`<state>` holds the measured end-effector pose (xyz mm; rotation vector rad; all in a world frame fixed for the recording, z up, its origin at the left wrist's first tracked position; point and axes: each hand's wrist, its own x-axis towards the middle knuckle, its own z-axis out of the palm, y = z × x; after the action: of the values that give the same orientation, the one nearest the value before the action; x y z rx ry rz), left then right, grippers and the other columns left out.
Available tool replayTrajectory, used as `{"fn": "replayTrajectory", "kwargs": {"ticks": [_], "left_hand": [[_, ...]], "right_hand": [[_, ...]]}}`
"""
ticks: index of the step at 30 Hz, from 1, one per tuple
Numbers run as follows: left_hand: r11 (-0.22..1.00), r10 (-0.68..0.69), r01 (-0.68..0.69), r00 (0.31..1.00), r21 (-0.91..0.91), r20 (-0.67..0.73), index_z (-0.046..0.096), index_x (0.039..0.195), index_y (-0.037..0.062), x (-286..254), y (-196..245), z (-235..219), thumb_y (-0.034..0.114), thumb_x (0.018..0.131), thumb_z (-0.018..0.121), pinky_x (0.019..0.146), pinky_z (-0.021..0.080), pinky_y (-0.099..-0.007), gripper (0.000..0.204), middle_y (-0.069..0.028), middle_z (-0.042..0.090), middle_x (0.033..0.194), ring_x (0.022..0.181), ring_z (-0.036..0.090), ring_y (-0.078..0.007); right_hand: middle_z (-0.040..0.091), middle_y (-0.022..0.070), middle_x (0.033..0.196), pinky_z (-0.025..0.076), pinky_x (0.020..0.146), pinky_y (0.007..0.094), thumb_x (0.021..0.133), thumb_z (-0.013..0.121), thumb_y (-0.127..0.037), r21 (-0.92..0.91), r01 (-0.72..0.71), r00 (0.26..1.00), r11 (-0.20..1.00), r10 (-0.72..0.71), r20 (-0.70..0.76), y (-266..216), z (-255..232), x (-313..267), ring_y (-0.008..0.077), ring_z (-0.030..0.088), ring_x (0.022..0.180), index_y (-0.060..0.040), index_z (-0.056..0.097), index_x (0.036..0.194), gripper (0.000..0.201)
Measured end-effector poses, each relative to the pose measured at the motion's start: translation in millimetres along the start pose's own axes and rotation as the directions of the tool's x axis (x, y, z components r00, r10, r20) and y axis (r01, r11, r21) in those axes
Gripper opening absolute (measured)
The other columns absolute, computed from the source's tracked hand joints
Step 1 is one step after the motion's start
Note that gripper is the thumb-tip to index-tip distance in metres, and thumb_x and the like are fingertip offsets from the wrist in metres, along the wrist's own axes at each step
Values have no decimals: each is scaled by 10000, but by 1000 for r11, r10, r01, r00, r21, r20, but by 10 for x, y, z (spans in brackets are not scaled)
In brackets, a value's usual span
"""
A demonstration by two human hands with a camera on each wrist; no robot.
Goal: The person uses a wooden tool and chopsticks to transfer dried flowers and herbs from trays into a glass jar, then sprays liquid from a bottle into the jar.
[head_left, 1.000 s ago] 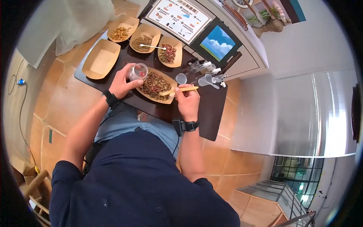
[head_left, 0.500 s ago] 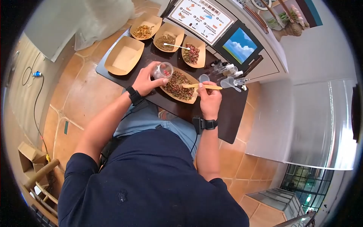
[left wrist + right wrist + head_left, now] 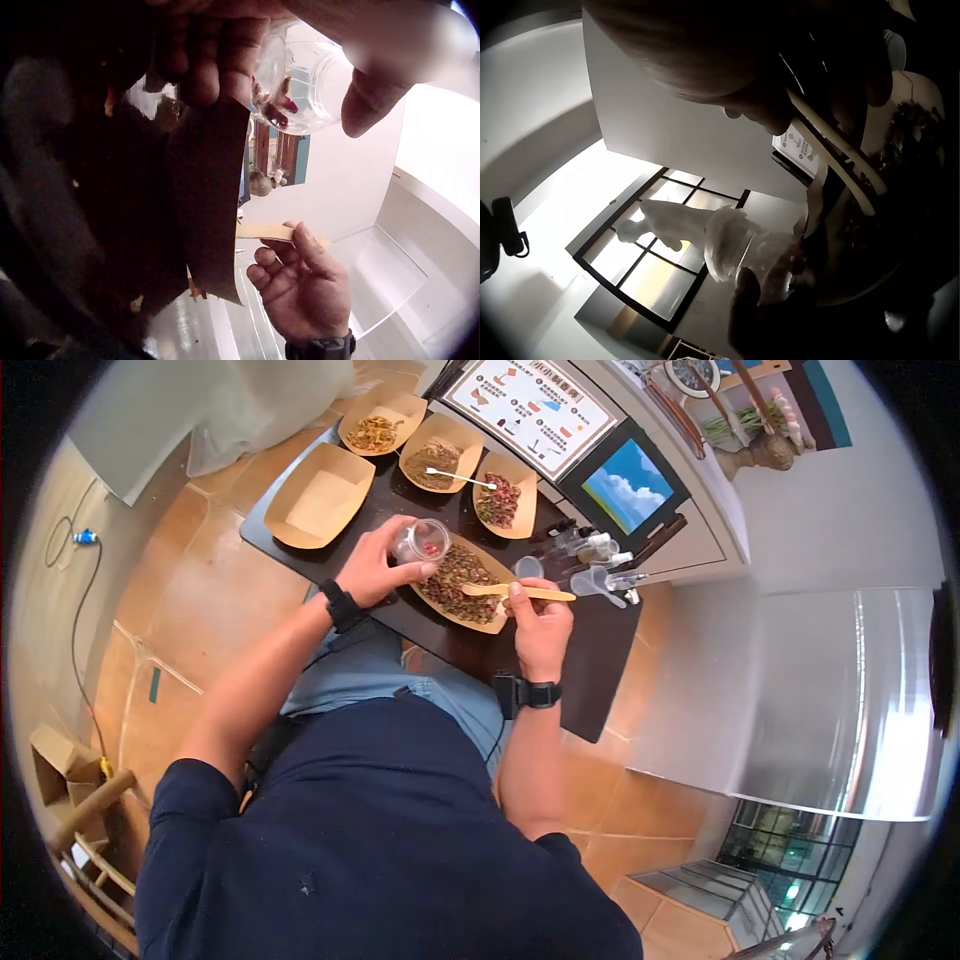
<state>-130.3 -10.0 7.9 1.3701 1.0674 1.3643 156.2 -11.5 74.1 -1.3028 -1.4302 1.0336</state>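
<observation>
My left hand [image 3: 372, 572] grips a small clear jar [image 3: 428, 540], tilted over the edge of a boat-shaped paper tray [image 3: 494, 626]. A few red dried bits [image 3: 282, 112] lie inside the jar. Mixed brown, green and red dried herbs [image 3: 462, 574] fill the tray. My right hand [image 3: 542, 635] pinches pale wooden tongs [image 3: 545, 594] between thumb and fingers. Two prongs [image 3: 847, 180] reach down into the herbs in the right wrist view, which is dark there. Behind the tray stands a small clear cup [image 3: 530, 567].
Paper trays of yellow pieces [image 3: 372, 434], brown bits [image 3: 436, 458] and red-green bits [image 3: 500, 505] line the far edge, a white spoon [image 3: 460, 478] across two. An empty paper tray [image 3: 318, 495] sits left. Small bottles [image 3: 595, 547] and a clear funnel-like vessel [image 3: 592, 582] stand right.
The tongs' tips have shifted from the near right end of the herbs toward their middle. My left hand keeps the jar at the tray's edge. The head view has swung a little.
</observation>
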Motion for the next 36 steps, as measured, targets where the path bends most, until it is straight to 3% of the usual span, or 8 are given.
{"fn": "replayTrajectory", "kwargs": {"ticks": [8, 13, 20, 23, 25, 26, 29, 36], "left_hand": [[995, -2, 3, 1000, 104, -14, 627, 1373, 20, -11, 51, -17, 432, 836, 890, 921, 569, -376, 726, -153, 778, 1100, 1006, 743, -226], [997, 16, -15, 1000, 80, -17, 627, 1367, 21, -8, 34, -17, 458, 831, 897, 944, 563, -384, 742, -158, 776, 1123, 1041, 741, -236], [998, -26, 26, 1000, 55, 5, 630, 1371, 26, -4, 37, -27, 454, 828, 898, 954, 562, -395, 742, -162, 773, 1137, 1051, 739, -245], [998, -27, 27, 1000, 52, 7, 631, 1370, 26, 5, 37, -12, 459, 826, 899, 953, 561, -393, 745, -162, 773, 1139, 1051, 739, -248], [999, -21, 21, 1000, 40, 1, 632, 1368, 26, 2, 34, 0, 464, 825, 898, 953, 561, -393, 747, -164, 772, 1140, 1053, 739, -252], [999, -35, 34, 999, 30, 11, 632, 1368, 23, 0, 36, 0, 474, 824, 897, 954, 561, -395, 755, -168, 772, 1142, 1054, 740, -258], [999, -13, 13, 1000, 45, -3, 632, 1370, 17, -4, 34, -11, 493, 821, 896, 954, 563, -399, 773, -178, 772, 1143, 1057, 742, -267], [995, -32, 31, 999, 93, 3, 626, 1384, 9, -11, 90, -13, 501, 813, 909, 966, 570, -406, 805, -194, 776, 1151, 1076, 751, -279]], "right_hand": [[734, 32, 958, 553, 765, 266, 1033, 783, -144, 10, 35, 999, 999, -34, -19, -124, 12, -35, 96, 682, 847, -3, 699, 1136, 193], [747, 34, 939, 560, 753, 265, 1035, 783, -163, -70, 4, 992, 998, 5, 125, -130, 42, -46, 102, 700, 826, -3, 705, 1137, 205], [745, 30, 933, 561, 754, 264, 1027, 796, -168, -71, 37, 998, 997, -40, -42, -92, -22, -21, 95, 698, 834, -4, 712, 1148, 221], [743, 24, 938, 557, 747, 265, 1024, 799, -168, -16, 60, 998, 998, -60, -4, -108, -45, -22, 92, 691, 828, -10, 716, 1144, 215], [738, 13, 931, 551, 736, 266, 1021, 799, -157, -6, -42, 984, 999, 43, 174, -153, -5, -45, 88, 680, 816, -13, 719, 1150, 209], [738, 13, 931, 551, 736, 266, 1021, 799, -157, -10, -40, 983, 999, 41, 178, -124, -9, -38, 88, 680, 816, -13, 719, 1150, 209], [740, 9, 919, 548, 736, 261, 1015, 801, -150, -158, -7, 990, 987, 29, 140, -45, 9, -11, 84, 678, 816, -7, 734, 1154, 211], [749, 30, 955, 548, 756, 258, 1013, 801, -134, -94, 33, 997, 995, -40, -73, -22, -167, 5, 86, 685, 848, -2, 738, 1153, 203]]}}
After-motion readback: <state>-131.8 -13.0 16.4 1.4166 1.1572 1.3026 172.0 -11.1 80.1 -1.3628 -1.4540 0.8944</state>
